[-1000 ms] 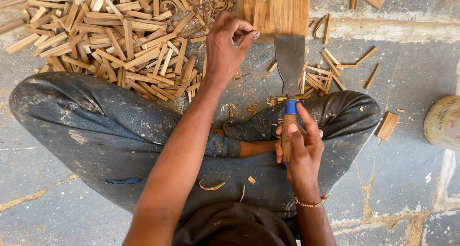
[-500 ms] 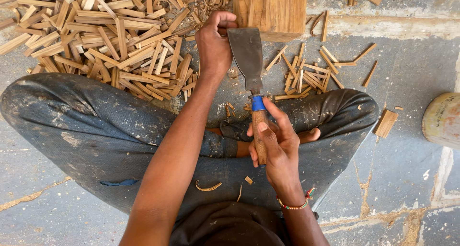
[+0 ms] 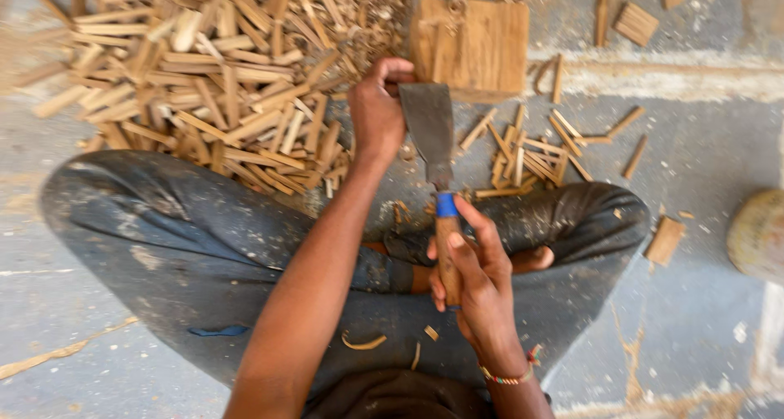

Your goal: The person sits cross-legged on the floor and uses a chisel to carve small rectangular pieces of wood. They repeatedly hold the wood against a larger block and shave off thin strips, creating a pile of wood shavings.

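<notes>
While the right hand [image 3: 478, 284] grips the wooden handle of a broad flat-bladed chisel [image 3: 430, 129], the left hand [image 3: 377, 109] is curled shut just beside the blade's edge; what it pinches cannot be made out. Blade lies before the wooden block [image 3: 482, 43]. Heap of split sticks [image 3: 204, 84] to the left.

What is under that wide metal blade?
Under the blade lies the near edge of a flat wooden block and grey floor. The left hand pinches something beside it, hidden by fingers. The right hand grips the wooden handle.
</notes>
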